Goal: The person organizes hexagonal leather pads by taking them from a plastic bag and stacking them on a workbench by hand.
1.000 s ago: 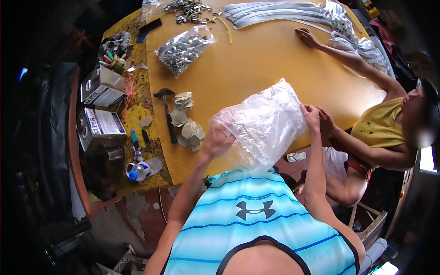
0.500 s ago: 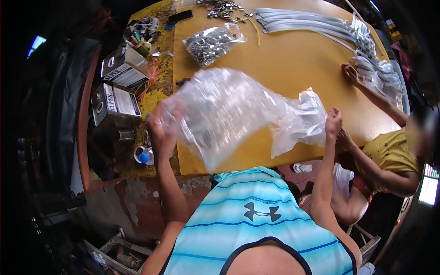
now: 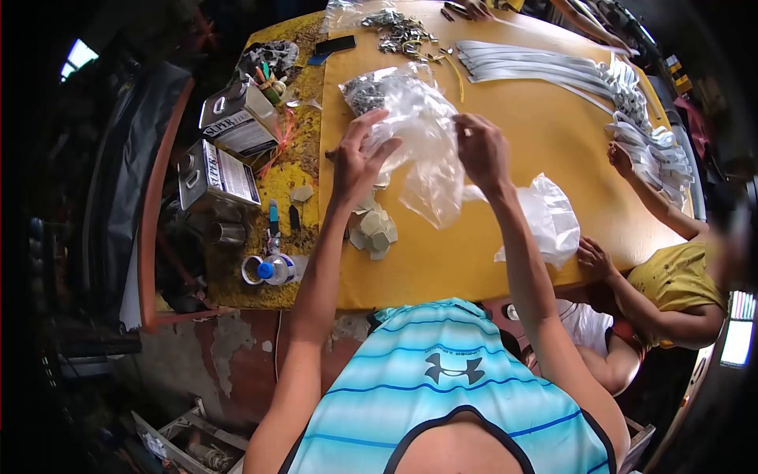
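A clear plastic bag (image 3: 433,186) hangs crumpled between my hands over the table. My right hand (image 3: 483,152) pinches its upper right edge. On the other side, my left hand (image 3: 359,156) has thumb and fingers apart, close against the plastic. Just beyond lies a clear bag of small metal pieces (image 3: 365,93), partly covered by the loose plastic. A whitish plastic bag (image 3: 549,221) rests on the table to the right of my right forearm. Several pale flat pieces (image 3: 373,231) are piled beside my left forearm.
Loose metal pieces (image 3: 404,35) and white straps (image 3: 529,63) lie farther back on the yellow table (image 3: 545,134). Metal cans (image 3: 225,178) and a plastic bottle (image 3: 276,270) stand left. A co-worker in a yellow shirt (image 3: 681,276) sits right; another person's hand (image 3: 476,9) is at the far edge.
Both my hands have moved forward, toward the bag of metal pieces. My right hand has let go of the whitish bag and now grips the clear one. The pale pieces have come into view.
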`<action>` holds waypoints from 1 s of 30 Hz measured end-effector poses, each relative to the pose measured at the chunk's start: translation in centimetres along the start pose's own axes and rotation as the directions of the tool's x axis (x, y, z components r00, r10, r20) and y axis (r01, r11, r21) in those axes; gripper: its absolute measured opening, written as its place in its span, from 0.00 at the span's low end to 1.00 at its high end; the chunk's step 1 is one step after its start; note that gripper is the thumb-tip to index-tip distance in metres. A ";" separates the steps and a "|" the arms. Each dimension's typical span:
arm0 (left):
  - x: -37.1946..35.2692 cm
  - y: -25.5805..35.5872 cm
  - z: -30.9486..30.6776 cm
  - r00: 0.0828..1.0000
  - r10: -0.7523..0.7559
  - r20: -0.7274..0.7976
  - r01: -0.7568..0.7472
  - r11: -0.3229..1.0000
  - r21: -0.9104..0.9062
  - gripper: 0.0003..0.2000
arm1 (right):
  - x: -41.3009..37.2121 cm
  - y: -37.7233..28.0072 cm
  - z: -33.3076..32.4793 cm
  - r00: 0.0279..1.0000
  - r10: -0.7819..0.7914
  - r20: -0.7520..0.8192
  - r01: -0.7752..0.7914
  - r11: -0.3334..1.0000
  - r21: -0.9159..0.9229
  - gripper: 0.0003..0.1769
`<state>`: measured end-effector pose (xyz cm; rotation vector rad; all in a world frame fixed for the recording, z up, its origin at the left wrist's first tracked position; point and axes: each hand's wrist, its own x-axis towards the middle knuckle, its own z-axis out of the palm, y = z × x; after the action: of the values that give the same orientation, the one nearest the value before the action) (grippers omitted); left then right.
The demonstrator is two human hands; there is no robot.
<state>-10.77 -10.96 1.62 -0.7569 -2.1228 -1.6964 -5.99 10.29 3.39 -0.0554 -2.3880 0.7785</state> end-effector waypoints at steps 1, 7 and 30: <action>-0.4 -0.9 -0.4 1.000 0.003 -0.010 -0.003 1.000 0.002 0.18 | 0.2 0.0 -1.2 0.983 0.136 0.123 -0.147 0.986 0.080 0.11; -2.2 -3.7 1.5 0.916 -0.397 -0.065 0.359 0.880 -0.309 0.14 | -4.8 -3.3 -1.8 0.910 -0.022 0.414 -0.003 0.998 0.059 0.56; -6.2 -11.1 -0.4 0.793 -0.529 0.302 0.179 0.676 0.715 0.34 | -3.7 4.6 -0.4 0.959 0.283 -0.033 -0.284 0.947 -0.151 0.24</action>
<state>-12.23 -14.34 -10.55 -0.5843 -3.1463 -0.7561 -3.45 13.47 -0.83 -0.4755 -2.4563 0.7160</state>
